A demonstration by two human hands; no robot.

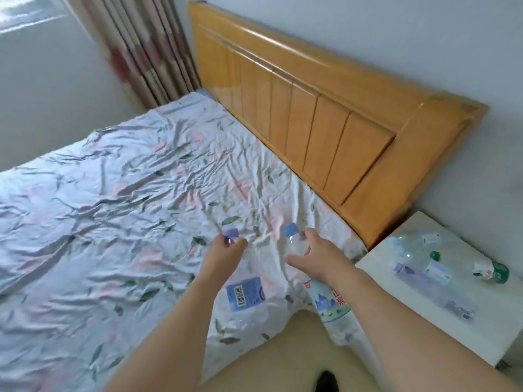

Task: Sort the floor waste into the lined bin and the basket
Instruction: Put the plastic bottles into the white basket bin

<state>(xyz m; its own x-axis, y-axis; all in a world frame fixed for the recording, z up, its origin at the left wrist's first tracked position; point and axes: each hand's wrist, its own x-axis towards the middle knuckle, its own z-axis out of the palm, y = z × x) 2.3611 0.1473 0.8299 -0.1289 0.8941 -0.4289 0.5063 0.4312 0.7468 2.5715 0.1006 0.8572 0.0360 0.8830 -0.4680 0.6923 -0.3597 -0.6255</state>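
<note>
Head view, contents listed from largest to smallest. Bed (99, 207): fills the left and centre, covered by a wrinkled white sheet with pink flowers and green leaves. Headboard (311, 123): orange wood with vertical panels, along the far right side of the bed, against a pale wall. Curtain (135, 46): striped with red blooms, far left corner. Counter (376, 271): white bedside unit at right, just beside the bed's near end of the headboard. On it lie several empty clear bottles (418, 258), crumpled and touching, and one green bottle (493, 271) on its side at the right edge. Floor (283, 363): cream, near centre, between the forearms. Left hand (226, 250): over the bed's near right part, fingers curled round the neck of a clear bottle with blue label (244, 294) and purple cap; the bottle's body hangs toward the viewer. Right hand (314, 257): beside the left, fingers wrapped on the neck of a clear bottle with landscape label (329, 304) and blue cap, its body likewise pointing near. Both held bottles are above the sheet's edge, apart from each other.
</note>
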